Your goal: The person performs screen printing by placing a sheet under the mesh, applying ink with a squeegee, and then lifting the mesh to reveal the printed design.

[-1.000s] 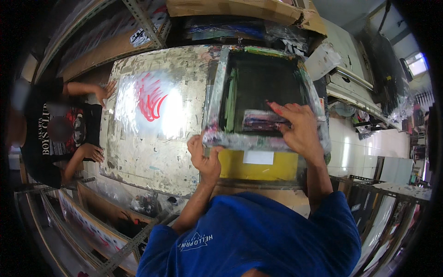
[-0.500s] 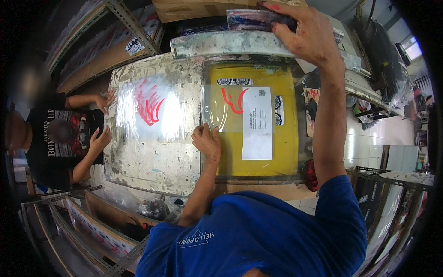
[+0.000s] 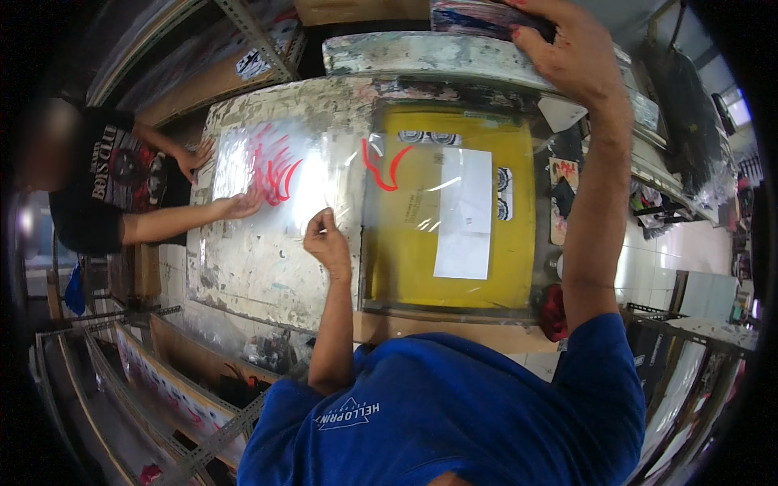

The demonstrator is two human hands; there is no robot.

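Observation:
My left hand (image 3: 328, 245) is raised at the middle of the table, thumb and fingertips pinched on the edge of a transparent plastic sheet. A red curved print (image 3: 386, 166) on this sheet lies over the left side of a yellow panel (image 3: 397, 267). At the far right my right hand (image 3: 579, 58) grips an ink-stained flat block that looks like a squeegee (image 3: 478, 19), behind a long paint-smeared bar (image 3: 429, 55). White paper (image 3: 466, 215) and small pictures of wheels (image 3: 429, 138) show on the yellow panel.
Across the table at left, a person (image 3: 105, 178) reaches one hand (image 3: 239, 206) onto transparent sheets with red prints (image 3: 279, 182). The worn table top (image 3: 243, 283) is flecked with paint. Metal racks (image 3: 113, 397) stand at left and right. A stained small board (image 3: 563, 202) lies right of the panel.
My left hand has moved left and lifted, drawing the sheet and its red print leftward. My right hand keeps its grip at the back. The other person's hand has reached in over the printed sheets.

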